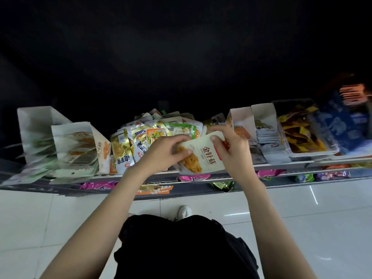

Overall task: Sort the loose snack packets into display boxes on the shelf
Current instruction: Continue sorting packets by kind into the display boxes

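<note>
Both hands grasp one cream-coloured flat snack packet above the front edge of the grey metal shelf. The left hand pinches its left edge; the right hand grips its upper right corner, thumb on the face. The packet's long axis runs from upper right to lower left, face up. Red characters read "金针菇". Behind it lies a heap of loose gold and white packets, flanked by white cardboard display boxes.
</note>
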A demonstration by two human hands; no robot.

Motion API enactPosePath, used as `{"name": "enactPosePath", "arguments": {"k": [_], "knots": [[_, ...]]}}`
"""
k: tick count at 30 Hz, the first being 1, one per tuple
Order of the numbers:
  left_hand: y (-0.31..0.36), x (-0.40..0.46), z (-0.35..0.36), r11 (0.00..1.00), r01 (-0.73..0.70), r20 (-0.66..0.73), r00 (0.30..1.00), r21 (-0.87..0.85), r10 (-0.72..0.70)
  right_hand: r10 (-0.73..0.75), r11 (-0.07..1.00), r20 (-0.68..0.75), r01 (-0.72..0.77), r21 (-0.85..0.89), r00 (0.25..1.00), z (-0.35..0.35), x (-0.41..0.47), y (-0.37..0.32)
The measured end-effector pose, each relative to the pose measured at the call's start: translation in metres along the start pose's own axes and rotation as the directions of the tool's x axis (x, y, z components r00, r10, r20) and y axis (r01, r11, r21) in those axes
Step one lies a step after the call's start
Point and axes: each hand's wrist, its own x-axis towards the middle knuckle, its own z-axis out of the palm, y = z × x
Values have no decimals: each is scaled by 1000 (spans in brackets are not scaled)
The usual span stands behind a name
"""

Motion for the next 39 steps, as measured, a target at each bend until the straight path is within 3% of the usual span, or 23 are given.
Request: {"name": "enactPosePath", "arguments": {"k": [3, 6, 8, 10, 14, 18, 21, 24, 28, 34, 39], "knots": [[-9, -10, -14, 997, 56, -2, 998, -52, -56, 161, 951, 247, -217, 220, 955, 7, 8, -5], [-22, -29, -35, 993, 89, -44, 995, -81, -92, 130, 989, 425, -147, 6, 896, 25, 12, -10], [-34, -45, -48, 991, 131, -149, 980, -25, -133, 40, 998, 368, -23, -51, 929, 43, 12, -26], [-45, -65, -63, 981, 109, -365, 930, 163, -43, -132, 980, 239, 162, -112, 962, 68, 17, -45], [-70, -104, -102, 886, 45, -635, 715, 461, 294, -452, 881, 62, 456, -127, 890, 123, 36, -94], [-103, -126, -139, 883, 118, -734, 611, 455, 296, -585, 808, -17, 580, -102, 811, 172, 62, -133], [-130, -132, -150, 921, 187, -768, 620, 343, 160, -582, 791, 110, 592, -154, 806, 205, 75, -143], [-156, -130, -154, 899, 289, -747, 662, 330, 61, -620, 692, 249, 668, -274, 744, 223, 78, -153], [-164, -128, -162, 839, 396, -765, 643, 373, 36, -599, 588, 404, 722, -365, 692, 236, 83, -174], [-176, -134, -170, 817, 395, -756, 650, 421, 76, -435, 459, 637, 765, -451, 636, 272, 94, -188], [-195, -129, -170, 686, 513, -762, 641, 517, 95, -480, 579, 477, 674, -459, 737, 271, 85, -166]]}}
